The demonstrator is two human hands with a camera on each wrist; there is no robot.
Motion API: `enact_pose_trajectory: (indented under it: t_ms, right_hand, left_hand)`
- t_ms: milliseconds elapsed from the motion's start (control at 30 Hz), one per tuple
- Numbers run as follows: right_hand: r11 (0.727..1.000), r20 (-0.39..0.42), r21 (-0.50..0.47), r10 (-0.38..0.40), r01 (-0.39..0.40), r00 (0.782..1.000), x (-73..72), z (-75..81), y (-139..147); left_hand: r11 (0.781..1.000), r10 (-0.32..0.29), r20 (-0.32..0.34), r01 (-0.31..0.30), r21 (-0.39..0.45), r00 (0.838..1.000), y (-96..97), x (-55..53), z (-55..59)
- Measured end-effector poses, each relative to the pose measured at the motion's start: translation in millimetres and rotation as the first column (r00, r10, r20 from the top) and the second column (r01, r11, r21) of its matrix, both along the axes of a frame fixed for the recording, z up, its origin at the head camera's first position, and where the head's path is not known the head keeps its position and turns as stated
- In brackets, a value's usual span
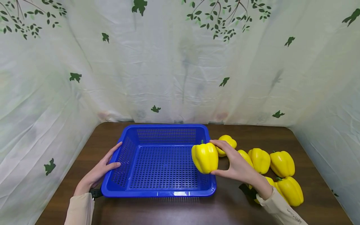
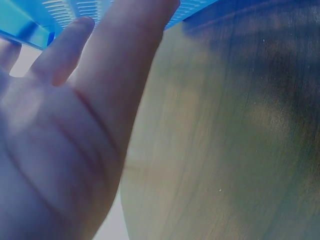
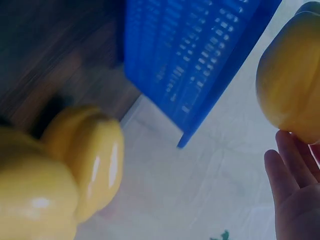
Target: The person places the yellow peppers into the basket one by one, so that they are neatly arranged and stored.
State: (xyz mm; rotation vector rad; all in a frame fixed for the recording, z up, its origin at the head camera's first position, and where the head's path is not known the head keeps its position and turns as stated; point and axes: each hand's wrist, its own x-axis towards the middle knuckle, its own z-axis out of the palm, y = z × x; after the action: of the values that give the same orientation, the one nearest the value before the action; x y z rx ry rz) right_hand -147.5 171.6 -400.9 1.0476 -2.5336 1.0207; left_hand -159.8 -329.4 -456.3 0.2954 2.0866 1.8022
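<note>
A yellow bell pepper (image 1: 204, 158) with a green stem is held by my right hand (image 1: 237, 164), thumb below and fingers above, over the right rim of a blue perforated plastic basket (image 1: 166, 168). In the right wrist view the same bell pepper (image 3: 295, 80) sits at the fingertips, above the basket's wall. My left hand (image 1: 97, 172) grips the basket's left rim, thumb lapped over the edge. From the left wrist its palm (image 2: 55, 135) and several fingers show against the basket's outer side. No pepper is visible inside the basket.
Several more yellow bell peppers (image 1: 259, 161) lie on the brown wooden table (image 1: 157, 212) right of the basket, partly behind my right forearm. One bell pepper (image 1: 227, 142) rests close to the basket's right wall. A pale leaf-patterned cloth (image 1: 168, 68) hangs around the table.
</note>
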Motion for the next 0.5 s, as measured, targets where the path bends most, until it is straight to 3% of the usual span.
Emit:
enact_pose_trajectory:
  t_ms: [200,500]
  right_hand:
    - [0.997,0.04,-0.052,0.056,-0.054,0.998,-7.2,-0.9,-18]
    - [0.989,0.02,-0.106,0.104,-0.101,0.994,-20.2,0.9,-44]
  left_hand:
    - [1.0,0.014,-0.001,-0.014,-0.023,1.0,0.1,-0.6,-0.5]
    - [1.0,0.014,-0.012,-0.014,-0.023,1.0,-0.7,-0.8,-1.8]
